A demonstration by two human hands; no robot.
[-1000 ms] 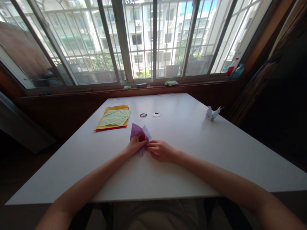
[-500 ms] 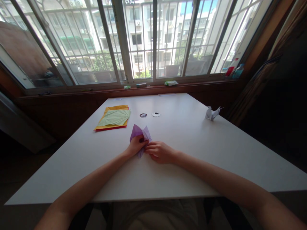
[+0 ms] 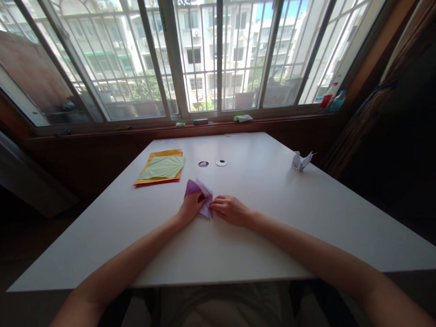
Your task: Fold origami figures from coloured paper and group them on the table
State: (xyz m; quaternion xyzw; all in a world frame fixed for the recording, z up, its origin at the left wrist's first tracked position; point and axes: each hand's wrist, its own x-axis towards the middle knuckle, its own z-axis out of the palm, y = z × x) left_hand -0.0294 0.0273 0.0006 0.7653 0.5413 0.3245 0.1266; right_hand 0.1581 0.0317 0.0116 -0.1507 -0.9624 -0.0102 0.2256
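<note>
A half-folded piece of purple paper [image 3: 203,188] lies on the white table [image 3: 272,218] in front of me. My left hand [image 3: 190,206] rests on its left part with fingers pressing it down. My right hand [image 3: 229,210] pinches the paper's lower right corner with its fingertips. The middle of the paper is hidden under my fingers.
A stack of yellow, green and red paper sheets [image 3: 161,169] lies at the far left of the table. A white folded paper figure [image 3: 301,161] stands at the far right. Two round cable holes [image 3: 212,163] sit beyond the purple paper. Small items line the window sill [image 3: 211,121].
The purple paper's lower tip has been folded up and to the right, so the piece looks shorter. Both hands have shifted slightly away from me with it.
</note>
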